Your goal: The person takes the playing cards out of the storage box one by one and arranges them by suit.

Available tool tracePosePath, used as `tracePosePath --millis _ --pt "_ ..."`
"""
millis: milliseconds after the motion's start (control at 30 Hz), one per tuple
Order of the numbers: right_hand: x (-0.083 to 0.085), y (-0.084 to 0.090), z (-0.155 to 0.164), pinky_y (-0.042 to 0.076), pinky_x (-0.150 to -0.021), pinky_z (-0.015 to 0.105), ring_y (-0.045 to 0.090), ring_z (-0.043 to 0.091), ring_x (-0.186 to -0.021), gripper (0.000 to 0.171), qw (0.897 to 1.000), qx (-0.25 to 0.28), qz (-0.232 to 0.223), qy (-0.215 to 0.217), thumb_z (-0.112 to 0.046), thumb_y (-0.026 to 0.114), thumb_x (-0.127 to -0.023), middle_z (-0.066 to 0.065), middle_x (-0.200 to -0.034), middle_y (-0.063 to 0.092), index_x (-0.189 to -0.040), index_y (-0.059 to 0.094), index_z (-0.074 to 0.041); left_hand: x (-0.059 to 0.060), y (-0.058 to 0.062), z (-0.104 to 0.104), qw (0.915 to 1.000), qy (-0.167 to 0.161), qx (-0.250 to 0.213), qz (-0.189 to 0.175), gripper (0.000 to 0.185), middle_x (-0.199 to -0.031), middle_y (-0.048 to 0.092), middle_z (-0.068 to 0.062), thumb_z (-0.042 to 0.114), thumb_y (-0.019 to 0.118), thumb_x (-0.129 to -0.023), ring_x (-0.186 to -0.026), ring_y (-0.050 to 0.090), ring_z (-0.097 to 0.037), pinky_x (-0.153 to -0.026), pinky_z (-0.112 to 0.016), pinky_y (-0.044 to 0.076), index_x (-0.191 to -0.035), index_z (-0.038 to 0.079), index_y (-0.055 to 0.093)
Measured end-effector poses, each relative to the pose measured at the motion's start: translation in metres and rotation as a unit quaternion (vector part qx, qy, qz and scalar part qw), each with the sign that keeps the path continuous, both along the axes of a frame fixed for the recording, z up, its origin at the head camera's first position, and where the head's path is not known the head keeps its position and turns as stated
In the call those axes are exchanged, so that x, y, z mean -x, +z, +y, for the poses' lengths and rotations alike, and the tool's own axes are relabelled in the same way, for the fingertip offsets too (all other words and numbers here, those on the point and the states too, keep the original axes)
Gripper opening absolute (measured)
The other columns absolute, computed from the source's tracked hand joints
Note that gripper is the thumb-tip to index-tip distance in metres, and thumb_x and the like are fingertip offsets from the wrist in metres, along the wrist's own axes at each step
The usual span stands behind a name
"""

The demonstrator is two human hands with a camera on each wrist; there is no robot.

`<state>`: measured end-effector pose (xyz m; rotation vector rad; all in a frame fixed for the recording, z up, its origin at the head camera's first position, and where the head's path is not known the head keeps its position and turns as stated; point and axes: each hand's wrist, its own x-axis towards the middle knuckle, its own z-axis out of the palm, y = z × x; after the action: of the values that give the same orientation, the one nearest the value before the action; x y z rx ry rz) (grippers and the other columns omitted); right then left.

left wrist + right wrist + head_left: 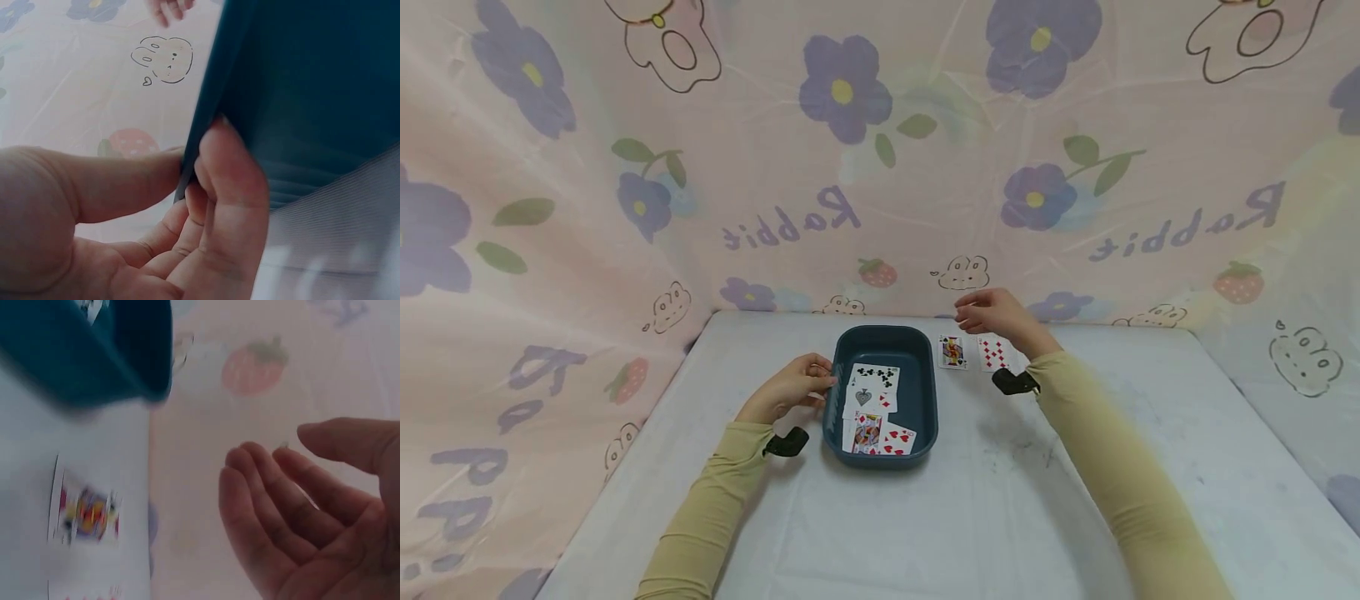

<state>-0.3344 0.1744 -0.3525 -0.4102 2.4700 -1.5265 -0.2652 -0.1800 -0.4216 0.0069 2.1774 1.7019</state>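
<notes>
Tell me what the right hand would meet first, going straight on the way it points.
Probably the far end of the blue tray, though the right hand looks raised and might pass over it; depth is unclear.

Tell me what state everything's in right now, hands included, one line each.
Blue tray: open side up, cards inside
Cards in the tray: face up, overlapping
Face card: face up, on the table beside the tray
Diamonds card: face up, partly hidden
Left hand: pinching the tray's edge
Right hand: raised, empty, fingers loosely bent
</notes>
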Motion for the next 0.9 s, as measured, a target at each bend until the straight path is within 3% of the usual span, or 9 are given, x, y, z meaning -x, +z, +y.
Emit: tracePosePath --millis 167,333,467,733,900 --pt "-0.006 0.01 -0.045 0.052 -0.085 0.04 0.062 0.037 -0.101 0.031 0.998 -0.001 -0.011 0.058 -0.014 0.053 -0.099 0.025 -0.112 0.062 -0.123 0.055 0.005 0.0 0.0 0.001 1.0 0.003 0.001 -0.003 0.033 -0.093 0.053 -0.01 0.003 0.058 -0.094 -0.073 0.055 -0.016 -0.061 -0.029 0.052 -0.123 -0.005 0.043" --pt "-0.011 0.005 -0.08 0.051 -0.086 0.041 0.063 0.034 -0.101 0.031 0.992 0.018 -0.028 0.125 -0.013 0.053 -0.099 0.024 -0.112 0.063 -0.124 0.055 0.006 0.0 0.001 0.001 1.0 0.002 0.002 0.0 0.034 -0.092 0.053 -0.01 0.003 0.058 -0.094 -0.073 0.054 -0.016 -0.06 -0.027 0.052 -0.123 -0.006 0.042" --pt "-0.015 -0.004 -0.102 0.049 -0.089 0.043 0.064 0.026 -0.096 0.032 0.985 0.0 -0.037 0.17 -0.012 0.053 -0.099 0.021 -0.112 0.064 -0.125 0.055 0.007 0.0 0.0 0.001 1.0 0.002 0.003 -0.002 0.036 -0.093 0.053 -0.009 0.003 0.058 -0.094 -0.073 0.054 -0.016 -0.06 -0.027 0.052 -0.125 -0.006 0.042" --pt "-0.016 -0.03 -0.13 0.051 -0.086 0.041 0.063 0.033 -0.097 0.03 0.96 -0.064 -0.078 0.262 -0.008 0.05 -0.098 0.018 -0.107 0.066 -0.122 0.057 0.008 0.003 -0.002 0.0 1.0 -0.002 -0.002 -0.004 0.036 -0.097 0.055 -0.013 0.005 0.058 -0.095 -0.075 0.055 -0.017 -0.061 -0.028 0.053 -0.125 -0.007 0.041" --pt "-0.019 -0.041 -0.137 0.052 -0.085 0.041 0.064 0.033 -0.098 0.03 0.945 -0.121 -0.108 0.285 -0.007 0.05 -0.097 0.02 -0.106 0.066 -0.122 0.057 0.009 0.003 -0.003 -0.001 1.0 -0.005 -0.007 -0.003 0.035 -0.097 0.055 -0.013 0.004 0.057 -0.095 -0.075 0.056 -0.017 -0.061 -0.029 0.053 -0.124 -0.006 0.041"
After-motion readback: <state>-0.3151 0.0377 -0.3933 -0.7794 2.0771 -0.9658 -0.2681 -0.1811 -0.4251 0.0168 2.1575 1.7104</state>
